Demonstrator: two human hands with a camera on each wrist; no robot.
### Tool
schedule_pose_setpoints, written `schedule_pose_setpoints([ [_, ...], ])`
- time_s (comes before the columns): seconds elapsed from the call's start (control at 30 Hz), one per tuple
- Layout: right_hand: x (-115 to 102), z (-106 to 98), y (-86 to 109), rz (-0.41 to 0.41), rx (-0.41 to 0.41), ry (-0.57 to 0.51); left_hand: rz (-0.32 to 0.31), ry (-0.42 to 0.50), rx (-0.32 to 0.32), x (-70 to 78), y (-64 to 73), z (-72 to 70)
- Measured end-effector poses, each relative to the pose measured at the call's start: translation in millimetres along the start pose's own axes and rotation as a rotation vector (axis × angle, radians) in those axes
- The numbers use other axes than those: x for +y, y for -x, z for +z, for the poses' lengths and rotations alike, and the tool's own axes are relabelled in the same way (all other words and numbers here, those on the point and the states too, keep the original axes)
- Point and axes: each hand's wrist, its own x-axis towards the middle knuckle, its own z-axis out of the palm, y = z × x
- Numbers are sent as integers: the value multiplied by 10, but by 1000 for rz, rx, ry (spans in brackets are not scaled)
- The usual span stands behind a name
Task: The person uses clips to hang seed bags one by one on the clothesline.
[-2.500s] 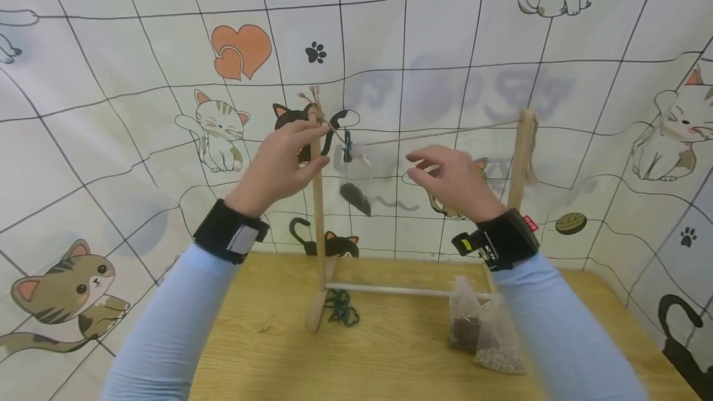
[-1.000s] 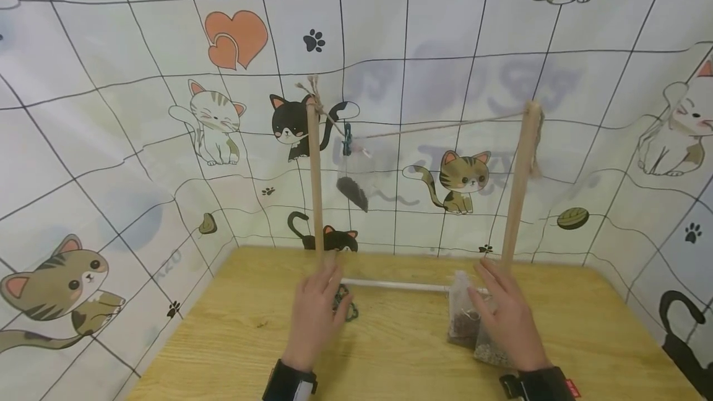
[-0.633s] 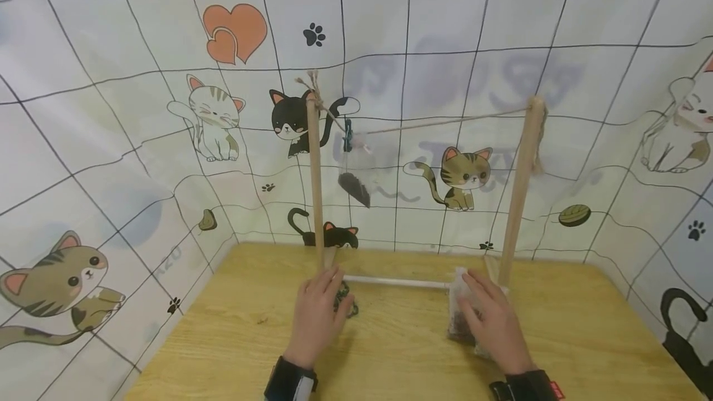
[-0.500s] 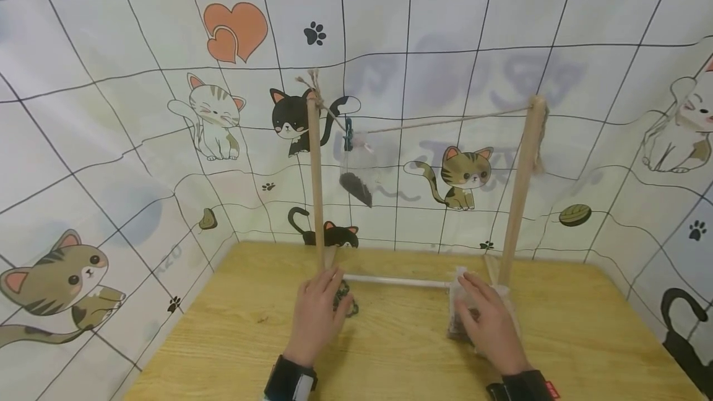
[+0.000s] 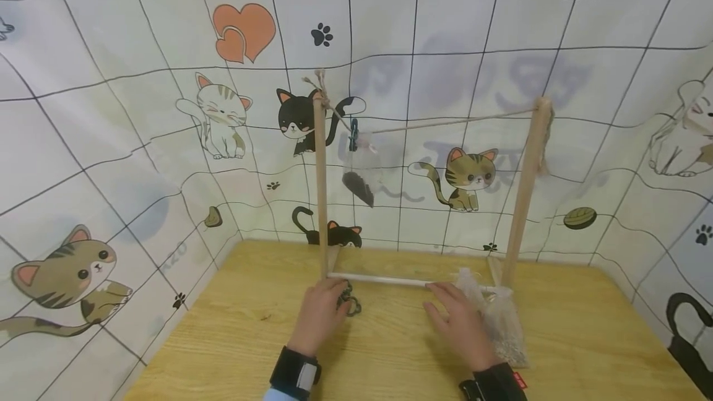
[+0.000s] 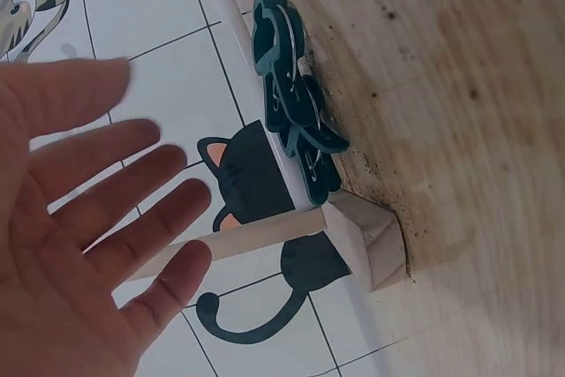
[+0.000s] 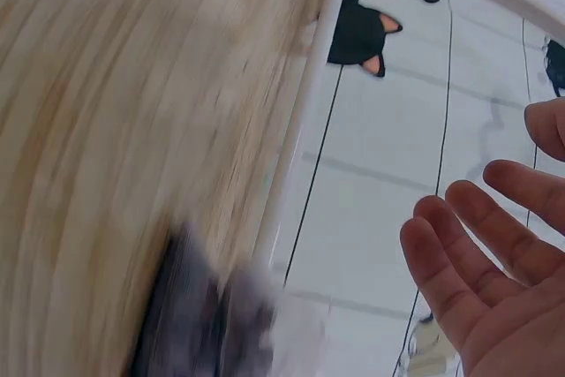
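Observation:
My left hand [image 5: 319,319] hovers just left of several green clothespins [image 5: 352,306]. In the left wrist view its fingers are spread and relaxed, apart from the clothespins [image 6: 287,86], which show wire springs. My right hand [image 5: 459,327] is in front of two sheer drawstring bags, partly hiding one bag [image 5: 470,285]; the other bag [image 5: 507,333] holds pale bits. The right wrist view shows that hand with relaxed fingers and nothing in them, and the bags [image 7: 207,320] blurred. A clear pouch [image 5: 358,187] with dark contents hangs from a string [image 5: 445,124] by a green clothespin [image 5: 353,135].
A wooden frame stands on the table [image 5: 390,351], with a left post [image 5: 321,203], a right post [image 5: 523,203] and a low white crossbar [image 5: 384,280]. The string is tied between the post tops. A cat-print sheet [image 5: 384,91] hangs behind and at both sides.
Both hands have come down from beside the string to near the tabletop. The right hand has since shifted left across the bags, uncovering the right one. The pouch still hangs from the string.

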Motion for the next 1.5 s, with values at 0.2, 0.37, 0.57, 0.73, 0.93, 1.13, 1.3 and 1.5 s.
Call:
schedule_pose_setpoints([
  [0.2, -173, 220, -14, 92, -121, -144, 63, -147, -78, 7, -48, 113],
  [0.37, -289, 366, 10, 134, -204, -221, 121, -284, -131, 29, -79, 173],
  [0.57, -352, 421, 5, 101, -220, -250, 158, -360, -163, 34, -120, 211],
  [0.73, -349, 419, 5, 93, -216, -247, 180, -371, -190, 3, -156, 277],
  [0.93, -335, 428, 19, 98, -209, -232, 166, -323, -230, -3, -181, 299],
  [1.13, -333, 423, 12, 99, -209, -232, 170, -269, -212, -11, -210, 271],
  [1.3, -332, 414, 4, 112, -217, -245, 176, -313, -249, -18, -219, 275],
  [1.5, -337, 415, 14, 120, -237, -237, 156, -298, -297, 22, -198, 258],
])
